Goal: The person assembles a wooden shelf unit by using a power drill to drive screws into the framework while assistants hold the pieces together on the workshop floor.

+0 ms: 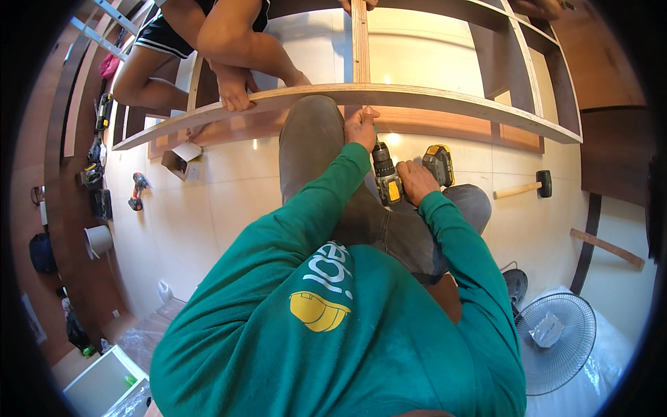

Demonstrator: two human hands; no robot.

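Observation:
My right hand (416, 182) is wrapped around the handle of a yellow and black cordless drill (384, 174). The drill's chuck points away from me, toward the long plywood edge of a wooden frame (417, 96). Its battery (438, 165) shows to the right of my hand. My left hand (360, 128) is closed just ahead of the chuck, its fingertips up against the wood below that edge. Whatever the left fingers pinch is hidden, and the drill's tip is hard to make out beside them.
Across the frame a co-worker's hand (236, 92) rests on the plywood edge. A rubber mallet (544, 184) lies on the floor at right, near a wood strip (608, 249) and a fan (558, 344). At left are a red and black drill (138, 191) and a small open carton (180, 161).

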